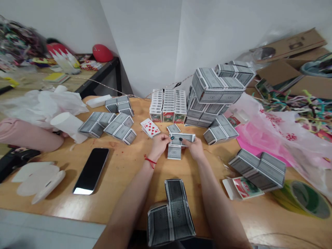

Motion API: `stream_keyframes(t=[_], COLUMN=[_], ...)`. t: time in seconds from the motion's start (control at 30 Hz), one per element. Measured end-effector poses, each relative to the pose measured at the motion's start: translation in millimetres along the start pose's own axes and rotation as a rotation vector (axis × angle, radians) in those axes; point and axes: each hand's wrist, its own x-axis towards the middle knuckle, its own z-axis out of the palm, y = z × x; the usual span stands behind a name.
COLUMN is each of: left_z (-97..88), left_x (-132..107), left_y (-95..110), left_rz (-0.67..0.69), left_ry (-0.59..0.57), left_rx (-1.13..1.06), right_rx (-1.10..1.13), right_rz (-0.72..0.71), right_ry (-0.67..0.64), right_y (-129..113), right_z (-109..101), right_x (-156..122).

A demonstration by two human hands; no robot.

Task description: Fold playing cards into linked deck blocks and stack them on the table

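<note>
The fingers of the L hand [159, 143] and R hand [196, 148] are grasping cards [188, 137] btwn them, w/ both thumbs on top; how many, one cannot tell. The held cards show their backs, approx. mid-counter [124, 193], crosswise over a lower card [174, 153]. Hearts [150, 128] lie face up near the L hand; packs [168, 105] stand behind in 3 stacks. A block [178, 211] is btwn the arms, a phone [91, 171] on L side, tape [310, 199] on R.
</note>
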Motion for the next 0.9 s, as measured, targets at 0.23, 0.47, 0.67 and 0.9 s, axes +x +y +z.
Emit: stream_keyframes(t=[0.23,0.47,0.67,0.9], left_z=[9.1,10.8,10.0,11.0], left_x=[-6.7,-6.7,-6.8,-14.0], left_y=[1.2,-1.4,-0.7,4.1], left_rz=[0.295,0.320,0.340,0.417], left_ry=[0.084,0.149,0.178,0.132], left_rx=[0.279,0.412,0.431,0.411], right_rx=[0.012,0.005,-0.145,-0.169], right_rz=[0.005,0.034,-0.109,-0.107], right_ry=[-0.032,-0.066,0.047,0.199], right_y=[-5.3,-6.2,-1.2,4.0], right_z=[4.1,5.2,9.0,10.4], right_x=[-2.7,-6.1,-6.2,-2.0])
